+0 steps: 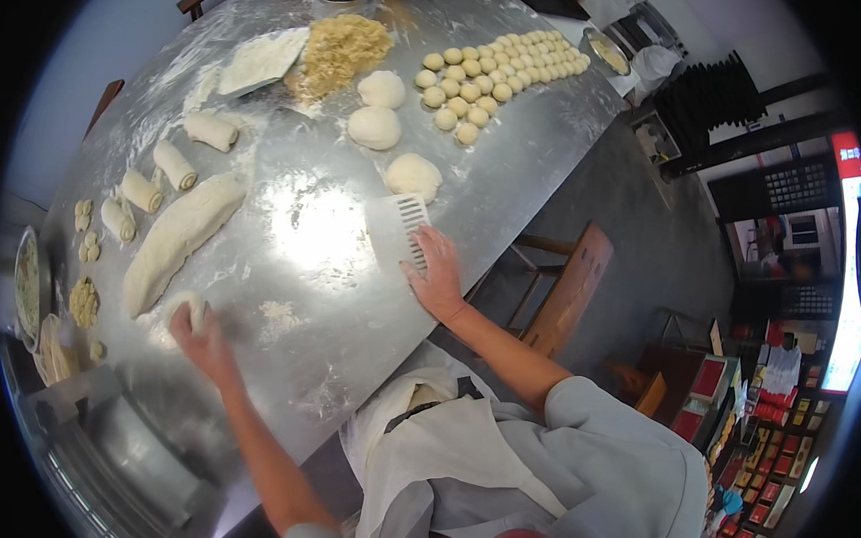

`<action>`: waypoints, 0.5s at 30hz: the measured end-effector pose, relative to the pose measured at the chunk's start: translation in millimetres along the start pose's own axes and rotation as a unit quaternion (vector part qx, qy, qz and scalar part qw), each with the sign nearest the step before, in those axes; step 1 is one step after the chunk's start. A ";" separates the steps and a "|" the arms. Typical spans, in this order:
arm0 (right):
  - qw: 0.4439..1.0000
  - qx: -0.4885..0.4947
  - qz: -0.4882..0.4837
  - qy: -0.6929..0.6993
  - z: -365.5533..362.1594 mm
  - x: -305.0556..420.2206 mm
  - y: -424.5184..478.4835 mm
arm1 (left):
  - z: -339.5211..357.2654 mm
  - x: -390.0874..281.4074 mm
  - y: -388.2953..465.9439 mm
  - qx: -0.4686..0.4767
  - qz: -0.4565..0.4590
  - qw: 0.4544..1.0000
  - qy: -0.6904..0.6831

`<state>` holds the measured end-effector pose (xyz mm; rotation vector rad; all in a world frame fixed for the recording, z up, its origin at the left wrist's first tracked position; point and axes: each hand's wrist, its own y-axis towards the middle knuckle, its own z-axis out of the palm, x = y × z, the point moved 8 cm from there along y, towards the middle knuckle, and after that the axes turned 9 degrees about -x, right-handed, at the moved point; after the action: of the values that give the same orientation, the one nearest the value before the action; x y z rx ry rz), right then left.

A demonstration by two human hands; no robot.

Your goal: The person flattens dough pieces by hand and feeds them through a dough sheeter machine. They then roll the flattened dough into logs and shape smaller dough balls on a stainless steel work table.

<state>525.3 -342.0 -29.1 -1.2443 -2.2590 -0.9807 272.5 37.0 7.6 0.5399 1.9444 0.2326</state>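
My left hand (pixel 204 344) curls over a small white lump of dough (pixel 188 304) on the metal table, and it is slightly blurred. Just beyond lies a long thick strip of dough (pixel 184 238). My right hand (pixel 438 272) grips the slotted edge of a white dough scraper (pixel 390 231), thumb on one side and fingers on the other. The scraper's far end meets a round dough piece (pixel 413 177). Two more dough rounds, one of them the nearer round (pixel 374 127), sit farther back.
Several rolled dough pieces (pixel 174 164) lie at the left. Many small dough balls (pixel 467 90) stand in rows at the back right. Crumbly yellow filling (pixel 345 51) is heaped beside a floured slab (pixel 263 60). A metal bowl (pixel 29 286) is at the far left; a wooden bench (pixel 570 292) stands beyond the table's edge.
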 end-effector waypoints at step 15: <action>0.875 0.123 0.366 0.292 42.9 -32.2 -2.9 | 82.0 -59.5 -111.3 0.085 0.100 0.984 0.121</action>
<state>540.3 -330.4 -79.4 -1.2995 -1.2348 -0.6213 337.4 -95.3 -23.0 0.8552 2.1584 0.2698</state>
